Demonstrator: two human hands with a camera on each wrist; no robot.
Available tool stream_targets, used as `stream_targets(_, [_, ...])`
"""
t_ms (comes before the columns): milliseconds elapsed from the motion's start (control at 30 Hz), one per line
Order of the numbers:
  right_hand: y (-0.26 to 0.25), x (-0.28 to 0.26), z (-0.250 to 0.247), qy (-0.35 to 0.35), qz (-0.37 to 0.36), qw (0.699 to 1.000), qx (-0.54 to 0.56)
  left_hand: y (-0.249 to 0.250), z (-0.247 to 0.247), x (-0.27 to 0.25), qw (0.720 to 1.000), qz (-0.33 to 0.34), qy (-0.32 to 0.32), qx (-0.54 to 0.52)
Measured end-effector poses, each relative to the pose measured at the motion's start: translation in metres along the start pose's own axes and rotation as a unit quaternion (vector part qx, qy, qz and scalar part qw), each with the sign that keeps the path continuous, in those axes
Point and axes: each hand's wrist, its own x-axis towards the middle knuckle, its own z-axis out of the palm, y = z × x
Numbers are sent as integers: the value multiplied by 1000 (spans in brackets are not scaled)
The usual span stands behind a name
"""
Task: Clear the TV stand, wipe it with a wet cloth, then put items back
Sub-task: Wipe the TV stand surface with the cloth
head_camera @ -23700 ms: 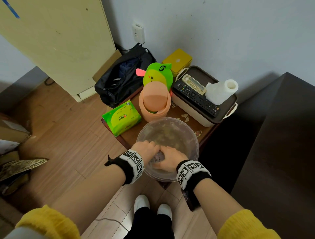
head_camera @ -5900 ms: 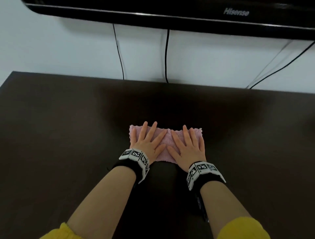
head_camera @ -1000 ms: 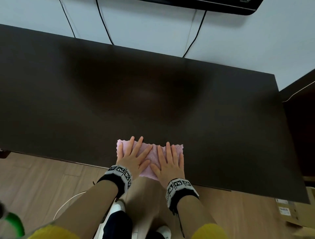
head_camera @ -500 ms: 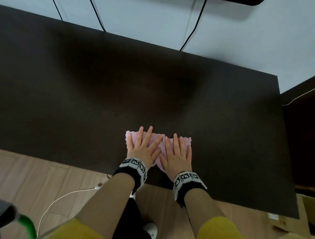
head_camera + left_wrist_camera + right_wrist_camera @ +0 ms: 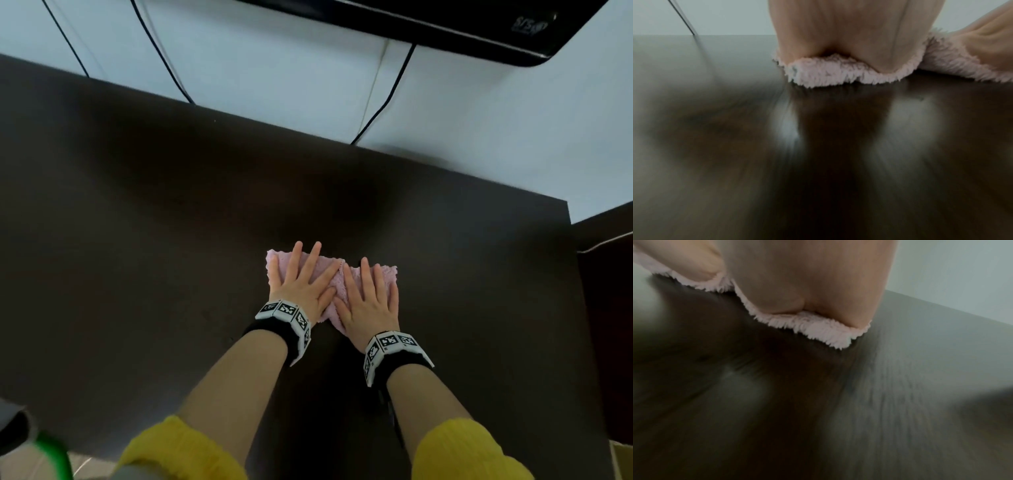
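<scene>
Both hands are lying flat on the pink cloth (image 5: 334,274), which is resting on the dark TV stand (image 5: 137,240), right of its middle. The left hand (image 5: 301,284) and right hand (image 5: 368,301) are pressing side by side, fingers straight and slightly spread toward the wall (image 5: 274,61), nothing pinched. The cloth's long axis is running left to right, parallel with the wall-side edge of the stand. Black cables (image 5: 383,106) are hanging down the wall behind the stand, below the television (image 5: 479,24).

Pale pink fluffy cloth (image 5: 356,274) on a dark brown, nearly black desk (image 5: 137,222). Yellow sleeves (image 5: 459,448). Black wristbands (image 5: 399,356) bearing black-and-white checkered square tags. Black cables (image 5: 383,106) on a pale blue-white wall (image 5: 274,61) at 12 o'clock.
</scene>
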Motion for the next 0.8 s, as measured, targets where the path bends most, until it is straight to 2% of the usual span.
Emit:
stream_targets(167, [20,58,-35,1,11,1000,-2,-3,-37,63,1000,21,-2,2])
stream_targets(467, [56,139,-78,35,24,999,8,0,-74,153,999,29,43,5])
stream_targets(800, [104,206,-114,56,-14,998,18,19,-92,211,993,-19,119,18])
